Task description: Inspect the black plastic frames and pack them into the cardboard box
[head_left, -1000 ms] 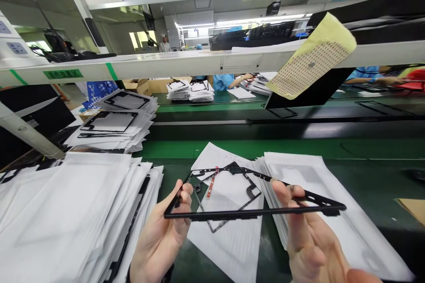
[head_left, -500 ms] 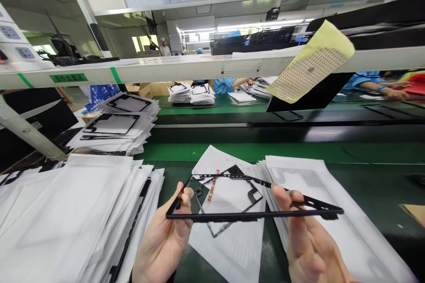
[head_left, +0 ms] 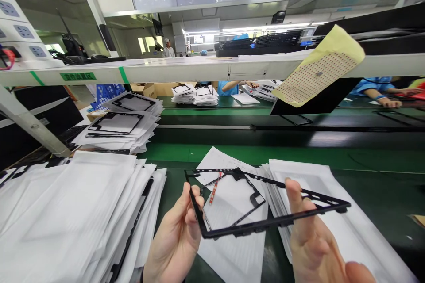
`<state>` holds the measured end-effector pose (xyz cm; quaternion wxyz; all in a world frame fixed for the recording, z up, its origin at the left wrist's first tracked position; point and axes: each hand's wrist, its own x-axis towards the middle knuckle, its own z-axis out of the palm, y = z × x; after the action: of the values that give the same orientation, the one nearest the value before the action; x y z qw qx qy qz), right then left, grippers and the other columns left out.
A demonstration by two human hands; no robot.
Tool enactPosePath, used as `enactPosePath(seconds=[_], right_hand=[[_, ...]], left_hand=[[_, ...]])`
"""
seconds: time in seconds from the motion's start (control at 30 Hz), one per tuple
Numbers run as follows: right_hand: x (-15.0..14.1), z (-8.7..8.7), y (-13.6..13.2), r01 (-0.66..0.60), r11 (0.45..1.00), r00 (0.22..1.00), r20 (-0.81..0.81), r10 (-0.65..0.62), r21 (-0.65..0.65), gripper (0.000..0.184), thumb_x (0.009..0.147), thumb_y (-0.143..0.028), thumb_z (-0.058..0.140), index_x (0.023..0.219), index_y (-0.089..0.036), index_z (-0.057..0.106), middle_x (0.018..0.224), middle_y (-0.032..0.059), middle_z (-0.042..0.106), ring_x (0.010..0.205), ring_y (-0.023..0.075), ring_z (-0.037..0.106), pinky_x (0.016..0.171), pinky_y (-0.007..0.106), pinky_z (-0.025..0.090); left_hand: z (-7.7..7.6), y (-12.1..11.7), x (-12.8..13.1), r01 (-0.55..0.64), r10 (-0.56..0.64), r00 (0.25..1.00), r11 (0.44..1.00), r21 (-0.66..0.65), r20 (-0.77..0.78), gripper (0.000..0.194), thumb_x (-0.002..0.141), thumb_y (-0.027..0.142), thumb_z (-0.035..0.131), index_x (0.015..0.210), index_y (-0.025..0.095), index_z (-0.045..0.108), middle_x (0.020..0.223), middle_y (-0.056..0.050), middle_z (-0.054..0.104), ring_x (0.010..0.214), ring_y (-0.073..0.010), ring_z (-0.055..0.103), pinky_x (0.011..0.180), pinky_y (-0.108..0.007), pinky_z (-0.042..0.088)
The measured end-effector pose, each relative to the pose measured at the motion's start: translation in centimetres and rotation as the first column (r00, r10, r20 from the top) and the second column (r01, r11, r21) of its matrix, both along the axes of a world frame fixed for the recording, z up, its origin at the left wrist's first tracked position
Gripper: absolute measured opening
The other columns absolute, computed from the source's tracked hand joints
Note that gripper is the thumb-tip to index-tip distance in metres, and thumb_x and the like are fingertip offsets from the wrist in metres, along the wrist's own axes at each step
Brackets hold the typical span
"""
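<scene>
A thin black rectangular frame (head_left: 252, 226) is held tilted in the air by both hands. My left hand (head_left: 181, 234) pinches its left side between thumb and fingers. At the right end, my right hand (head_left: 314, 234) supports it with the fingers against its bars and the thumb apart. Below lies a second black frame (head_left: 254, 199) on a white sheet (head_left: 232, 252), partly seen through the held one. A narrow red-and-white strip (head_left: 215, 189) lies across that sheet.
White sleeves (head_left: 66, 203) are piled at the left, with black frames between some. Another stack (head_left: 315, 181) lies at the right. Behind, a shelf rail (head_left: 186, 70) crosses the bench, with a yellow dotted sheet (head_left: 322, 66) hanging from it. Co-workers' arms (head_left: 378, 90) show beyond.
The held frame has tilted, its left side swinging so that its opening shows more. Both hands have shifted slightly right in view, and the camera view has moved a little.
</scene>
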<state>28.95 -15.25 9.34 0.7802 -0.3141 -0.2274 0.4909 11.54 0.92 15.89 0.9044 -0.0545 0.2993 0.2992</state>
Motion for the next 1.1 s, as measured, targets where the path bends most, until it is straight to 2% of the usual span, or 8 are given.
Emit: enactPosePath(seconds=[0.13, 0.23, 0.3, 0.37, 0.47, 0.67, 0.87, 1.1], right_hand=[[-0.1, 0.7, 1.1, 0.026, 1.0, 0.999, 0.03, -0.026, -0.008, 0.081, 0.072, -0.054, 0.079, 0.144, -0.035, 0.048, 0.163, -0.0067, 0.024, 0.152, 0.0176, 0.013, 0.092, 0.02, 0.06], [0.0, 1.0, 2.7, 0.007, 1.0, 0.999, 0.039, -0.007, -0.002, 0.074, 0.074, -0.054, 0.078, 0.14, -0.031, 0.054, 0.161, -0.0036, 0.03, 0.152, 0.0162, 0.014, 0.101, 0.021, 0.054], [-0.1, 0.9, 4.1, -0.038, 0.999, 0.999, 0.038, 0.037, 0.023, 0.069, 0.078, -0.053, 0.075, 0.138, -0.025, 0.056, 0.16, 0.0001, 0.033, 0.151, 0.0152, 0.018, 0.108, 0.022, 0.047], [-0.3, 0.6, 5.5, -0.077, 0.996, 0.997, 0.026, 0.076, 0.052, 0.066, 0.082, -0.051, 0.071, 0.138, -0.02, 0.056, 0.159, 0.0042, 0.035, 0.15, 0.0149, 0.022, 0.113, 0.023, 0.041], [-1.0, -0.2, 7.2, -0.079, 0.994, 0.997, -0.009, 0.08, 0.078, 0.06, 0.085, -0.053, 0.067, 0.134, -0.019, 0.059, 0.156, 0.0075, 0.04, 0.149, 0.0165, 0.027, 0.115, 0.027, 0.039], [-2.4, -1.3, 9.0, -0.167, 0.984, 0.979, -0.111, 0.172, 0.053, 0.064, 0.081, -0.053, 0.072, 0.13, -0.012, 0.061, 0.148, 0.0154, 0.05, 0.141, 0.0204, 0.042, 0.116, 0.027, 0.037], [-2.1, -1.7, 9.4, -0.275, 0.957, 0.925, -0.246, 0.289, 0.09, 0.064, 0.084, -0.061, 0.068, 0.118, -0.008, 0.07, 0.13, 0.0195, 0.065, 0.118, 0.0191, 0.065, 0.092, 0.021, 0.054], [-0.2, -2.0, 8.8, -0.33, 0.94, 0.881, -0.331, 0.339, 0.084, 0.031, 0.082, -0.036, 0.079, 0.098, -0.009, 0.076, 0.096, 0.0107, 0.079, 0.08, 0.0095, 0.075, 0.066, 0.008, 0.056]], left_hand=[[-0.5, -0.4, 0.1, -0.034, 0.043, 0.995, 0.995, 0.093, -0.09, 0.05, 0.104, 0.015, 0.029, 0.071, 0.012, 0.065, 0.055, -0.003, 0.065, 0.04, -0.0041, 0.06, 0.04, -0.006, 0.048], [-1.6, -0.7, 0.0, -0.073, 0.099, 0.991, 0.964, 0.255, -0.091, 0.027, 0.092, 0.012, 0.061, 0.067, 0.013, 0.07, 0.055, 0.0, 0.065, 0.039, -0.004, 0.058, 0.041, -0.007, 0.049], [-2.2, -0.9, -0.1, -0.071, 0.098, 0.994, 0.898, 0.434, -0.04, 0.014, 0.069, 0.017, 0.086, 0.066, 0.014, 0.073, 0.051, 0.003, 0.063, 0.039, -0.0054, 0.059, 0.039, -0.008, 0.049], [-2.5, -1.1, -0.1, -0.069, 0.091, 0.996, 0.803, 0.592, -0.008, 0.027, 0.053, 0.028, 0.095, 0.069, 0.017, 0.077, 0.053, 0.002, 0.067, 0.043, -0.0077, 0.062, 0.041, -0.009, 0.051], [-2.2, -1.3, 0.1, -0.053, 0.121, 0.991, 0.714, 0.698, -0.049, 0.029, 0.053, 0.037, 0.094, 0.07, 0.02, 0.079, 0.058, -0.002, 0.072, 0.043, -0.0088, 0.064, 0.04, -0.009, 0.05], [-0.9, -1.6, 0.6, -0.1, 0.294, 0.947, 0.648, 0.755, -0.127, 0.034, 0.039, 0.042, 0.097, 0.059, 0.023, 0.078, 0.054, -0.003, 0.072, 0.036, -0.009, 0.06, 0.033, -0.008, 0.044], [-1.8, -0.8, 0.1, -0.155, 0.345, 0.937, 0.556, 0.816, -0.057, 0.029, 0.051, 0.044, 0.094, 0.061, 0.022, 0.077, 0.052, 0.001, 0.069, 0.038, -0.0063, 0.058, 0.04, -0.01, 0.049], [-2.7, 0.1, -0.4, -0.156, 0.386, 0.916, 0.594, 0.789, -0.109, 0.032, 0.051, 0.044, 0.094, 0.059, 0.02, 0.075, 0.043, 0.004, 0.059, 0.035, -0.0036, 0.053, 0.036, -0.007, 0.043]])
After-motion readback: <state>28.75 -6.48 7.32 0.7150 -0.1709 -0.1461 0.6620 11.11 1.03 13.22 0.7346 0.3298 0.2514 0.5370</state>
